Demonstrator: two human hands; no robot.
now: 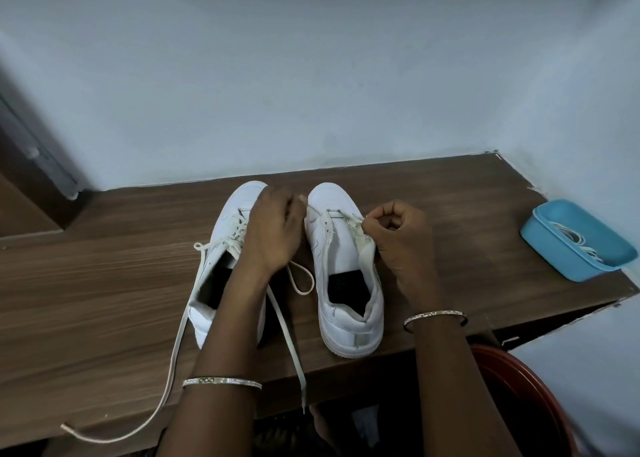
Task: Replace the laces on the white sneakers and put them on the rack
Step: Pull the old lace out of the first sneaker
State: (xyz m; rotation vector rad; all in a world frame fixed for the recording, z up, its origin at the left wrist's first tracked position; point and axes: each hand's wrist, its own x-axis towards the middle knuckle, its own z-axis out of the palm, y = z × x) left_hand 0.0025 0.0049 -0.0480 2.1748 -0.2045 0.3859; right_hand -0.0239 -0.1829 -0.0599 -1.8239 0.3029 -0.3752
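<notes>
Two white sneakers stand side by side on the brown wooden table [104, 283], toes toward the wall. The left sneaker [221, 234] is laced, and its loosened lace [173, 349] trails over the table toward the front edge. The right sneaker [346, 283] has only one lace crossing left near the toe. My left hand [273, 228] reaches between the shoes to the right sneaker's left eyelet edge; whether it holds anything I cannot tell. My right hand [394, 234] has its fingers curled, pinching the lace at the right eyelets. A lace loop [301, 278] lies between the shoes.
A blue plastic tub [575, 238] with white laces in it sits at the table's right end. A red round object [526, 397] is below the table's front right corner. The wall runs close behind the shoes. A dark door frame [31, 151] is at the left.
</notes>
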